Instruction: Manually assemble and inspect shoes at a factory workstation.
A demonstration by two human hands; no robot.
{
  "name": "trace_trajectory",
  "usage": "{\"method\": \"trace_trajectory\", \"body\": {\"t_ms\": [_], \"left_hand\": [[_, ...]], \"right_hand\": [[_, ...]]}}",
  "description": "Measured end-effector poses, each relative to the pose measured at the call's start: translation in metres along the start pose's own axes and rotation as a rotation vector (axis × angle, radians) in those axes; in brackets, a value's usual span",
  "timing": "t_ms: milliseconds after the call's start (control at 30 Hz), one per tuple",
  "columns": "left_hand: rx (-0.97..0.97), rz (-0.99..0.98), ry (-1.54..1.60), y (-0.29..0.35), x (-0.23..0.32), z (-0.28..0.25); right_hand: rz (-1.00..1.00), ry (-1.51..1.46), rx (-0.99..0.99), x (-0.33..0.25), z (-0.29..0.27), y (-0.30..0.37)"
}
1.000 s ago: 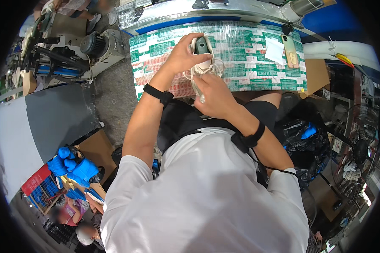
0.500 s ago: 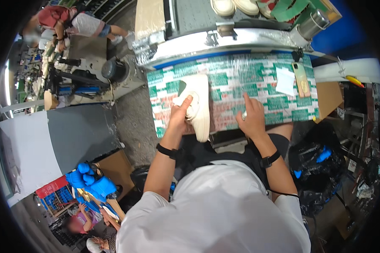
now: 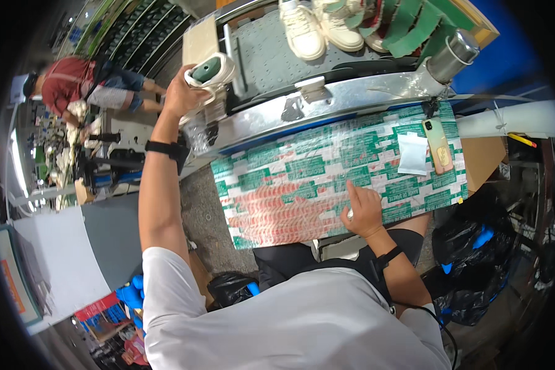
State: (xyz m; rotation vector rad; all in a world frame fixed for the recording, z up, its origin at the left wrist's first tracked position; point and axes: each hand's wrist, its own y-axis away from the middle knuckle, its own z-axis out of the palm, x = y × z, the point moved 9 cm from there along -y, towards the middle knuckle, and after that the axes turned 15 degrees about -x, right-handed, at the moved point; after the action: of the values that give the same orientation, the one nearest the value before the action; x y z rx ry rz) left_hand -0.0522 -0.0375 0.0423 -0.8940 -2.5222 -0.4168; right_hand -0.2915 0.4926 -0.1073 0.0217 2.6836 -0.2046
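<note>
My left hand [image 3: 182, 95] is stretched far forward to the left and grips a cream sneaker [image 3: 217, 73] with a green inside. The shoe is held up beside the left end of the metal rail, its opening in view. Low over the covered table, my right hand [image 3: 365, 211] has its index finger stretched out and the other fingers curled. A small pale thing shows at those curled fingers, too small to name. Beneath it lies the table's green, white and red printed covering [image 3: 327, 169].
Beyond the metal rail [image 3: 259, 126], a dark conveyor belt [image 3: 262, 52] bears several cream sneakers [image 3: 304, 37]. A white packet [image 3: 413, 154] and a phone [image 3: 438, 145] lie at the table's right. A metal cylinder [image 3: 453, 52] stands behind. Another person [image 3: 71, 83] works at far left.
My left hand has carried the sneaker from over the table forward and left to the rail. My right hand stays over the table, finger still pointing. The view has shifted.
</note>
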Motion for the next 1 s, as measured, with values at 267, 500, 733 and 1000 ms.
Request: {"method": "trace_trajectory", "body": {"t_ms": [267,500,733,1000], "left_hand": [[0.246,0.205,-0.147,-0.118,0.140,0.098],[-0.013,-0.190,0.624,-0.233,0.157,0.216],[-0.189,-0.176,1.150,-0.219,0.126,0.190],[-0.045,-0.029,1.095,0.064,0.167,0.147]], "right_hand": [[0.037,0.005,-0.042,0.006,-0.003,0.000],[0.029,-0.004,-0.004,0.006,-0.007,-0.002],[0.021,-0.027,0.019,0.004,-0.010,0.000],[0.005,-0.066,0.040,0.004,-0.003,0.009]]}}
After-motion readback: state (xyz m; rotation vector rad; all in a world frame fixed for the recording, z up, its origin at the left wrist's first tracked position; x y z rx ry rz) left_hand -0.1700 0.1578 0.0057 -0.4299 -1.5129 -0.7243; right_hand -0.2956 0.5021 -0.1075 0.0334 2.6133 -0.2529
